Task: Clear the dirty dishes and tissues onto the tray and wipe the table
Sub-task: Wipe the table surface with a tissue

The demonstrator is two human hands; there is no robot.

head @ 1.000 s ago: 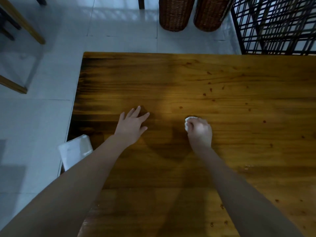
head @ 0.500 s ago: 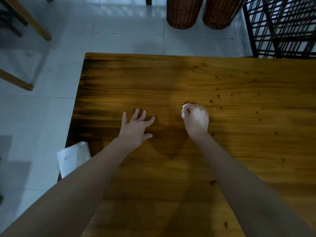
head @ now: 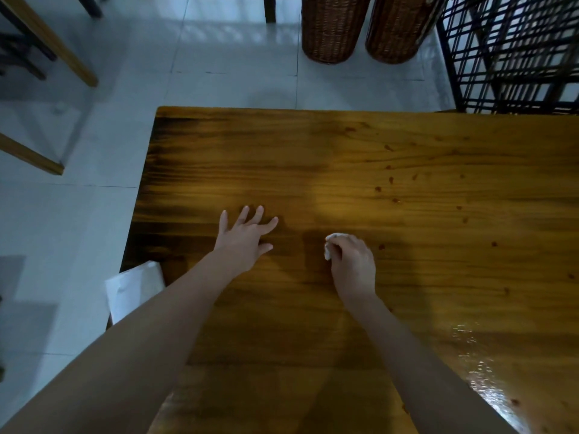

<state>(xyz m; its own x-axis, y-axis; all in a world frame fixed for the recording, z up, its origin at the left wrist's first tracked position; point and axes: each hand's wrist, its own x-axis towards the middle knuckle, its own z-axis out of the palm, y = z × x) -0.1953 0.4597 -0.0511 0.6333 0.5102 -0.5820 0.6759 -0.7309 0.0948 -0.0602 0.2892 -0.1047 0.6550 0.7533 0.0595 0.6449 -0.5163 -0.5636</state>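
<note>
gripping tissue [head: 331, 244], right hand [head: 354, 266] on table [head: 344, 158]

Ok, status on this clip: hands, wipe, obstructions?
Left hand flat on table, fingers spread. Right hand grips white wad against the wood. Reddish spots lie beyond it, nothing blocking.

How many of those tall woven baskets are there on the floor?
2. The left basket stands on the floor beyond the table's far edge; the right basket is close beside it, by the black rack. Others may be out of frame.
</note>
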